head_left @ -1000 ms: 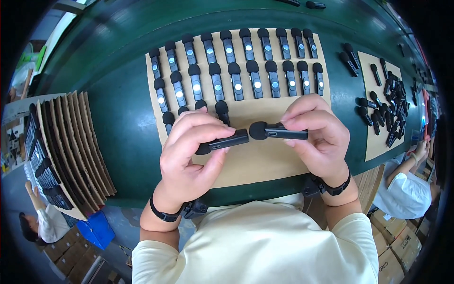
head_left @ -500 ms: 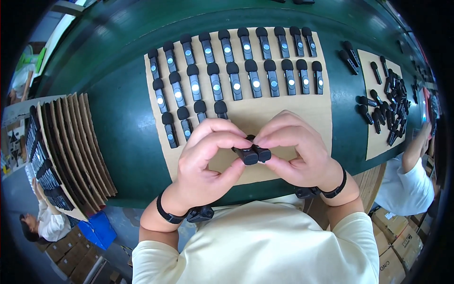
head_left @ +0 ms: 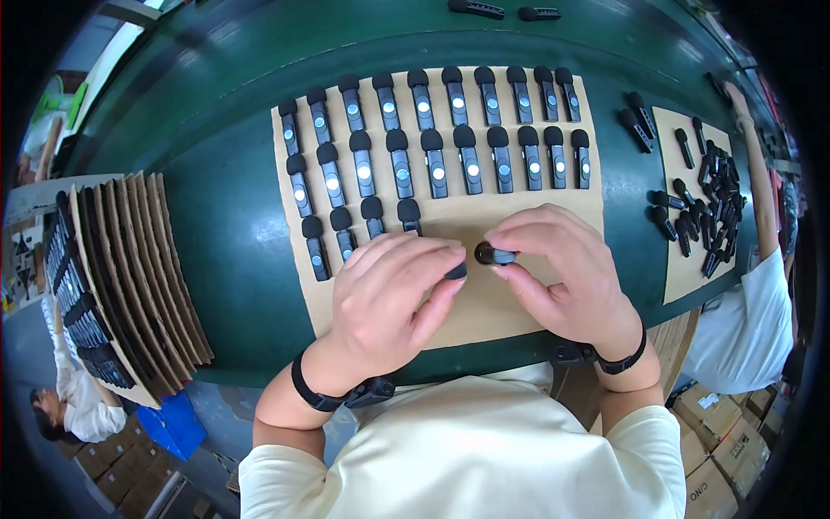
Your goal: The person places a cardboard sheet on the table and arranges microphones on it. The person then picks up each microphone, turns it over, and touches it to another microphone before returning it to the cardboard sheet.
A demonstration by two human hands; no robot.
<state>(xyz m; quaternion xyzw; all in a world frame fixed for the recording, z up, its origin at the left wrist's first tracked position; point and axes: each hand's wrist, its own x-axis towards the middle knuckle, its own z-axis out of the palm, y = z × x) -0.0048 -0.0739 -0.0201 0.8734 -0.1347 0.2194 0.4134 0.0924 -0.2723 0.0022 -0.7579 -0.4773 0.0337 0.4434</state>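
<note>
Small black clip-on microphones with foam tops (head_left: 435, 162) lie in rows on a cardboard sheet (head_left: 519, 298). Two rows run right across, and a shorter third one ends beside my left hand (head_left: 393, 294). That hand is closed on a small black microphone (head_left: 456, 271), mostly covered by the fingers. Just to its right, my right hand (head_left: 558, 272) pinches another black microphone (head_left: 495, 254) between thumb and forefinger, its rounded end toward the left hand. A small gap separates the two pieces above the sheet.
At the right, a second cardboard sheet (head_left: 687, 275) bears a heap of loose microphones (head_left: 713, 203). Layered cardboard sheets (head_left: 160, 277) stand at the left. Two microphones (head_left: 510, 12) lie at the far edge of the green table (head_left: 229, 199). A co-worker's arm (head_left: 761, 182) reaches in from the right.
My hands have moved apart, separating the two black pieces that were held side by side. The view has shifted slightly. The co-worker's arm at the right now stretches farther over the table.
</note>
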